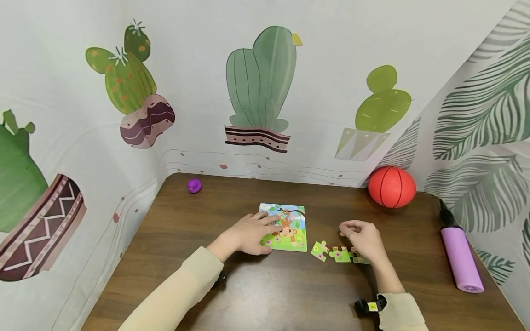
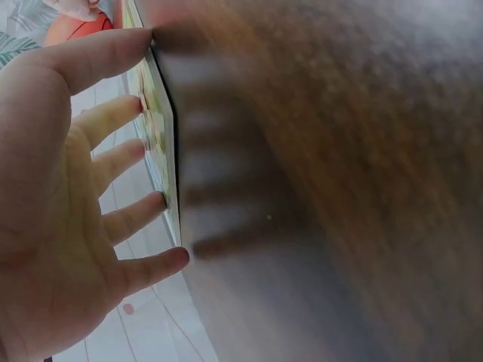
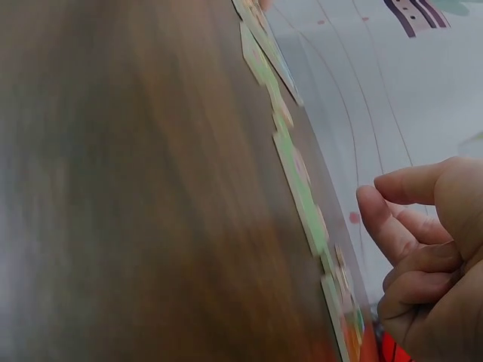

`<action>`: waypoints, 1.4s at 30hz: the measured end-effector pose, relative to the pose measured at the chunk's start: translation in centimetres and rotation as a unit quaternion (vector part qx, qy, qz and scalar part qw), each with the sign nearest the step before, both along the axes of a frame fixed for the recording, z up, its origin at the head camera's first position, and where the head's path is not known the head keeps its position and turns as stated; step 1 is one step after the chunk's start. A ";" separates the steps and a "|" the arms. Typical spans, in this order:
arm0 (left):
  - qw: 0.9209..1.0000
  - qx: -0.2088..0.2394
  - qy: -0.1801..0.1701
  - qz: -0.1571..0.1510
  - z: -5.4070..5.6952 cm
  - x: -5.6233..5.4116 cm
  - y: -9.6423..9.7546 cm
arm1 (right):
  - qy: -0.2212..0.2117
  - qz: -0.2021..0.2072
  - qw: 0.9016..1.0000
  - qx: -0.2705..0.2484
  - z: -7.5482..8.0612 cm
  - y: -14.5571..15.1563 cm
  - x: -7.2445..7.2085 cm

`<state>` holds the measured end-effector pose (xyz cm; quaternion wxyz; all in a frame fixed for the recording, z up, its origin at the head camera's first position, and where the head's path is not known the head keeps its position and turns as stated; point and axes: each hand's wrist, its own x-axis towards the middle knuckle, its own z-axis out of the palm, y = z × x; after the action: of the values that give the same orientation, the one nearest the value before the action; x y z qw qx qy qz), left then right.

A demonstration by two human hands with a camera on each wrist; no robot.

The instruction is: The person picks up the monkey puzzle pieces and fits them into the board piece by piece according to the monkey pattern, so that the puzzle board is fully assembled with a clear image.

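Resting left hand [image 1: 250, 233], widely spread, on monkey jigsaw [image 1: 296, 236] at middle of worktop [image 1: 265, 289], perhaps to steady it; hovering with right hand [image 1: 365, 239], curled and empty, above jigsaw pieces [image 1: 341, 255] at right

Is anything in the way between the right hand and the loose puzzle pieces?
Nothing visible is. The right hand is just above the loose puzzle pieces, with open air between. The left hand is off to the side, over the monkey picture, and the red ball sits farther back.
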<state>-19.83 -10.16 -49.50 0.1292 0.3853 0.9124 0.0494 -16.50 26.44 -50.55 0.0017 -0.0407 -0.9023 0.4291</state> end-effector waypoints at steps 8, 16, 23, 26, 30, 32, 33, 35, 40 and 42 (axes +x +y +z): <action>1.000 -0.001 0.000 0.004 0.1 0.0 0.2 | 0.003 -0.026 0.999 0.037 0.2 2.4 0.3; 1.000 -0.016 0.004 -0.002 0.6 0.0 0.4 | -0.016 -0.032 0.996 0.085 -0.2 4.9 0.6; 0.999 -0.033 0.000 0.009 1.0 0.2 0.8 | -0.032 -0.031 0.995 0.094 -0.4 5.3 0.8; 0.999 -0.039 0.003 0.011 1.1 0.4 1.0 | -0.037 -0.027 0.994 0.096 -0.4 5.3 0.9; 0.999 -0.040 0.001 0.013 1.1 0.5 1.3 | -0.041 -0.026 0.994 0.096 -0.5 5.3 0.9; 0.999 -0.039 0.001 0.015 1.1 0.6 1.4 | -0.045 -0.025 0.994 0.095 -0.5 5.3 0.9; 0.999 -0.038 0.003 0.015 1.1 0.6 1.4 | -0.047 -0.026 0.994 0.095 -0.5 5.3 1.0; 0.999 -0.039 0.009 0.016 1.0 0.6 1.5 | -0.050 -0.025 0.994 0.096 -0.4 5.2 1.0; 0.999 -0.047 0.019 0.016 0.9 0.4 1.6 | -0.059 -0.019 0.993 0.101 -0.3 5.1 0.9; 0.999 -0.047 0.017 0.015 0.9 0.4 1.6 | -0.063 -0.015 0.993 0.102 -0.2 5.1 0.9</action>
<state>-19.45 -8.56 -48.63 0.1305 0.3657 0.9215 0.0021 -15.57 31.53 -50.80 -0.0445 -0.0805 -0.9388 0.3318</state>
